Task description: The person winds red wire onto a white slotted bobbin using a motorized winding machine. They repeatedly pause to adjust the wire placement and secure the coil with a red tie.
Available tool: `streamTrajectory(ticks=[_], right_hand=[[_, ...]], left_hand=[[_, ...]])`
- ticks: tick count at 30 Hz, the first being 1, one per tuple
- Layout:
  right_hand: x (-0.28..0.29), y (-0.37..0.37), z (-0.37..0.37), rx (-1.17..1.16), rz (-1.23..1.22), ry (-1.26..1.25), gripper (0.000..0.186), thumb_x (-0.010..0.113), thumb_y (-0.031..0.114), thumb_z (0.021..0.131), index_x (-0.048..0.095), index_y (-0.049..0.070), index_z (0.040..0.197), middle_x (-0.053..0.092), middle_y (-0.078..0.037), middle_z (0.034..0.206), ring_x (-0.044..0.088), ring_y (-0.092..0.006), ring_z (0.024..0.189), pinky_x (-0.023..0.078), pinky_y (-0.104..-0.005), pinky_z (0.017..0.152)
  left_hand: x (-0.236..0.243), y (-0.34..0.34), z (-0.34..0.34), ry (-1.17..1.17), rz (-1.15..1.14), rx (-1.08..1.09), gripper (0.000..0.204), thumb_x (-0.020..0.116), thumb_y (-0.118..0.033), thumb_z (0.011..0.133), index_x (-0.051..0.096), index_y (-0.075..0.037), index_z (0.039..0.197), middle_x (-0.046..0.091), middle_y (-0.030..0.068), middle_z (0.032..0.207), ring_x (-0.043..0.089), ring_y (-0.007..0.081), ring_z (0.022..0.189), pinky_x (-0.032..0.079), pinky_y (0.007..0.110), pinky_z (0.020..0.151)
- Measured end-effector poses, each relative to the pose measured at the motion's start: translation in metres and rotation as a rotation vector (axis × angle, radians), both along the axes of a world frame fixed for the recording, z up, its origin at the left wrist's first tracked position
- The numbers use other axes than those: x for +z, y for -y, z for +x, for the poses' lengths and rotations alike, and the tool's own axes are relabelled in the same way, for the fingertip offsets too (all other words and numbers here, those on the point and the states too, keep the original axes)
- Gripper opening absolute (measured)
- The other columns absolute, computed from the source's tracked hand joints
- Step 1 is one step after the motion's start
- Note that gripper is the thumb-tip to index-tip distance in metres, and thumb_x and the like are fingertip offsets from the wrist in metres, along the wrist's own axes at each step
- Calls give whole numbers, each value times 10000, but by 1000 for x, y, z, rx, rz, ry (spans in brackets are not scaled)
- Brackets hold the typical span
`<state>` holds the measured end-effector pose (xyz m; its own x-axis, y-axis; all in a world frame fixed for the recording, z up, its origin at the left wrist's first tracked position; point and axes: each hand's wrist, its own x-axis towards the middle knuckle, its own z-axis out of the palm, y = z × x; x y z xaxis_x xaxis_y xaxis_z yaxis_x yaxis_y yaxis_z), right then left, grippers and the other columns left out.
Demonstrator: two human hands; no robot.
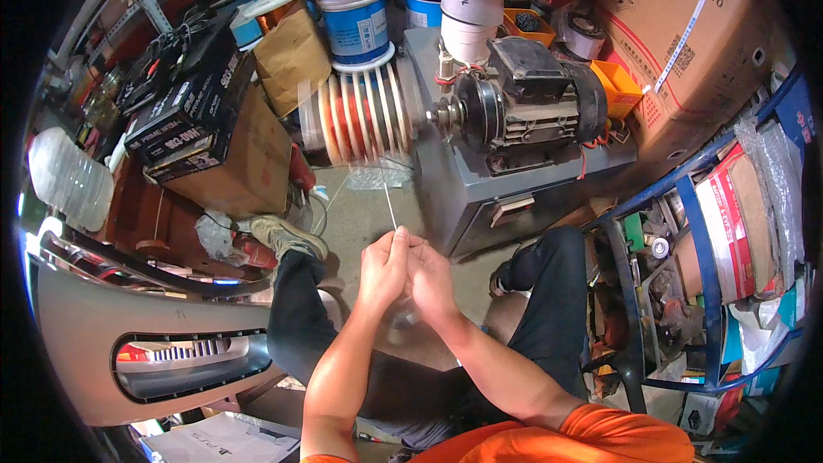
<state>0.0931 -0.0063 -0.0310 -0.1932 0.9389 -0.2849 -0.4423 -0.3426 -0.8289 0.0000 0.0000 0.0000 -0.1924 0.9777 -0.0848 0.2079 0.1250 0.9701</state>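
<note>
My left hand (385,266) and my right hand (427,279) meet in the middle, fingers closed together on a thin pale wire (388,198), thumb uppermost on the left. The wire runs up to a multi-groove winding former (354,118) with red and white bands, blurred at its edges, mounted beside a black electric motor (531,111) on a grey metal cabinet (461,210). A loose strand hangs left of the wire. My right hand's fingertips are mostly hidden behind my left.
Blue-and-white spools (356,32) stand behind the former. A cardboard box (244,163) under black boxes (184,111) is at left. A tall carton (664,9) and a cluttered blue-framed rack (699,231) stand at right. My legs flank the concrete floor (343,206).
</note>
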Motion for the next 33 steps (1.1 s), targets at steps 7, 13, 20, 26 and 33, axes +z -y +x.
streamTrajectory(ticks=[7, 13, 20, 26, 33], right_hand=[[-5, -2, -1, -21, 22, -9, 208, 546, 134, 1014, 621, -8, 1145, 613, 21, 859, 509, -7, 665, 390, -172, 555], [11, -2, -4, -74, 9, -38, 215, 604, 222, 990, 654, 16, 953, 576, 42, 712, 464, -22, 563, 343, -208, 484], [6, 0, 0, -11, 16, -13, 208, 533, 165, 1026, 626, 12, 1132, 587, 44, 811, 469, 3, 622, 354, -174, 520], [-2, -3, -2, -32, 4, -49, 214, 539, 172, 1026, 629, 7, 1129, 603, 40, 827, 484, 1, 634, 366, -177, 528], [2, -1, 1, 6, -17, -24, 226, 548, 182, 1024, 618, 10, 1152, 615, 29, 867, 511, -7, 669, 391, -173, 556]], left_hand=[[-1, -3, 1, 38, -21, 15, 406, 490, -295, 1025, 710, 37, 945, 719, 156, 823, 667, 184, 769, 521, 345, 739], [-7, -2, 0, 45, 2, 4, 447, 477, -320, 1042, 707, 50, 946, 714, 86, 816, 629, 112, 747, 512, 284, 710], [-3, -2, -1, -11, -7, 1, 448, 480, -329, 1036, 713, 41, 940, 712, 90, 807, 631, 114, 747, 514, 291, 710], [2, -3, 3, -7, -36, 15, 416, 496, -311, 1021, 712, 35, 937, 712, 166, 808, 671, 205, 754, 521, 356, 732], [-1, -2, 1, -12, -23, 6, 443, 484, -331, 1031, 714, 38, 944, 705, 111, 786, 636, 144, 723, 513, 312, 691]])
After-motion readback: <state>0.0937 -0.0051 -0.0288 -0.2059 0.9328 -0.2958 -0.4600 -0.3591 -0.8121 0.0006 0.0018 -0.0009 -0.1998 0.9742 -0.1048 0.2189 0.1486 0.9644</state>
